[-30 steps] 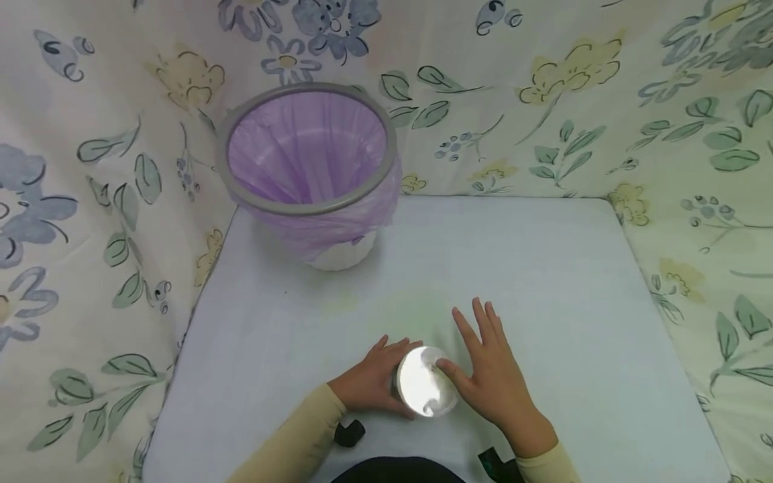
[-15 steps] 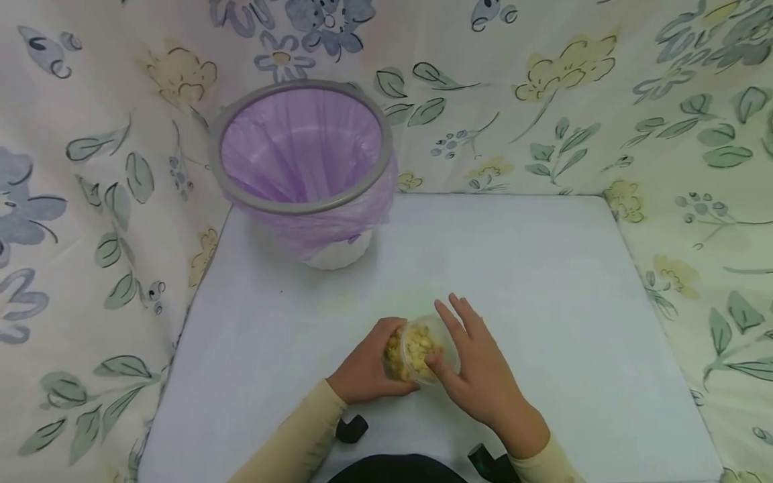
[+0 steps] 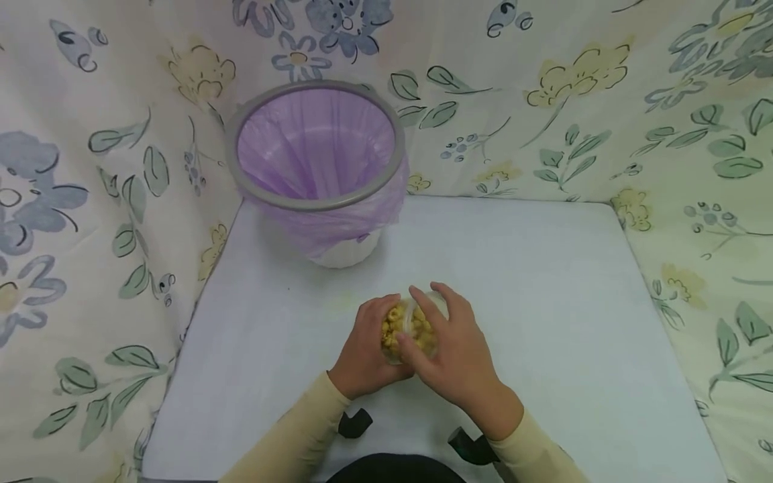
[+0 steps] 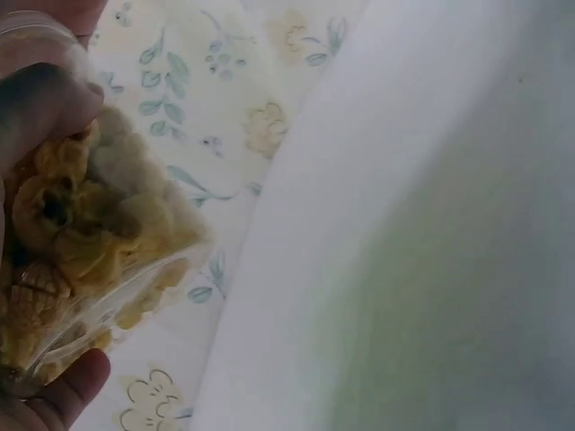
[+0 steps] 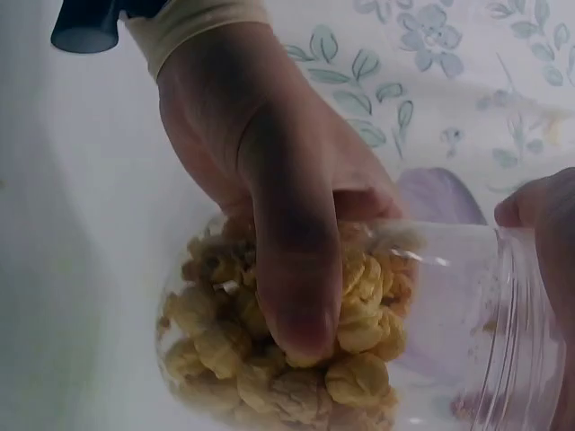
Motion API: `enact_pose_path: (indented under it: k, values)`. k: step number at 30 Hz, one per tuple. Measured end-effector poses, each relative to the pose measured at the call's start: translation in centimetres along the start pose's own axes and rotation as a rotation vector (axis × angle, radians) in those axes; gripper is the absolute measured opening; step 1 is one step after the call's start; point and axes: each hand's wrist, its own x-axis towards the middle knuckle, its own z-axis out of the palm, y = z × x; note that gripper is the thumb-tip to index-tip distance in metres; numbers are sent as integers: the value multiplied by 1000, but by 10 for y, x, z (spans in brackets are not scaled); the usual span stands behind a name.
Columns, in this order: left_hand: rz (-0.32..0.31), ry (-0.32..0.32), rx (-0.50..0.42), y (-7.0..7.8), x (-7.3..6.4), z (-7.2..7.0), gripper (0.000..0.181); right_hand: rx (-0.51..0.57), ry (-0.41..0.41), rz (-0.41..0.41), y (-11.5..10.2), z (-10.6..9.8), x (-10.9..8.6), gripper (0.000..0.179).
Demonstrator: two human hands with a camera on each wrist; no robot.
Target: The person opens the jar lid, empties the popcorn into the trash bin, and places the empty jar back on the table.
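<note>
In the head view, a person in pale sleeves (image 3: 284, 433) holds a clear jar (image 3: 392, 335) of yellow popcorn-like pieces (image 3: 424, 335) at a white table (image 3: 543, 282), nearer the wearer than the purple-lined bin (image 3: 317, 203) and a little to its right. The left hand (image 3: 365, 352) grasps the jar's body; the right hand (image 3: 455, 352) curls over its other end. A floral cloth (image 3: 483, 60) hangs behind the bin and to either side of it.

In the left wrist view, dim and close, fingers that look to be the left hand's press the jar's wall, the pieces packed against it.

In the right wrist view, the jar lies tipped on its side in front of the bin's purple, the left thumb across its wall, the right hand's fingers at its ridged end.
</note>
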Motion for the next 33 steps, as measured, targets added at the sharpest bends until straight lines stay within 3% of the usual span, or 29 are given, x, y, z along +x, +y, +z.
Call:
enact_pose_path:
  k: [4,7,14,17,19,22,25,29,31,33]
  values:
    - [33,-27,-14,0,4,-4,100,8,-7,-59,3,-4,5,53]
    - [14,-80,-81,-1,5,-8,99,7,-45,-140,6,-8,9,48]
    - [-214,-363,-521,-2,5,-21,103,158,-208,-391,16,-27,21,59]
    - [-239,-377,-595,-2,4,-20,104,168,-259,-419,19,-32,21,64]
    - [-210,-325,-555,-1,3,-17,103,142,-281,-395,20,-34,21,64]
    - [-161,-196,-386,1,4,-13,104,88,-261,-279,17,-36,20,72]
    - [-127,-65,-157,4,8,-10,109,56,-213,-72,9,-33,20,78]
    - [-71,34,83,9,14,-4,109,52,-179,164,-2,-21,21,77]
    - [-53,51,140,11,16,-2,107,33,-152,195,-5,-16,22,76]
    - [-50,49,145,13,17,0,105,-5,-108,165,-5,-12,23,73]
